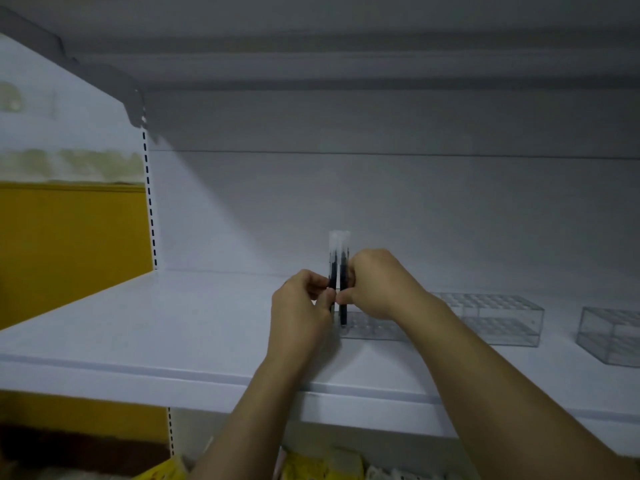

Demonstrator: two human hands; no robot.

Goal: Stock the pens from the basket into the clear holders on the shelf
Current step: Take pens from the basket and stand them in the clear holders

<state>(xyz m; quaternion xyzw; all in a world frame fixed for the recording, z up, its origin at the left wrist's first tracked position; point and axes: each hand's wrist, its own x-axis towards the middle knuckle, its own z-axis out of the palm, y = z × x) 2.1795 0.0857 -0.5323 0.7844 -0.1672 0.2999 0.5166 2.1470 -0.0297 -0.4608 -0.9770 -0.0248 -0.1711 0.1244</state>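
Note:
Two black pens with clear caps stand upright side by side over the left end of a clear holder (372, 329) on the white shelf (156, 323). My left hand (299, 308) pinches the left pen (332, 271) at mid-barrel. My right hand (375, 284) pinches the right pen (343, 278), whose lower end reaches into the holder's top grid. The left pen's lower end is hidden behind my left hand. The basket is out of view.
Two more clear holders sit on the shelf to the right, one (502, 318) in the middle and one (611, 336) at the frame's edge. Another shelf hangs overhead. Yellow packets (322, 467) lie on the level below. A yellow panel (69, 247) stands at left.

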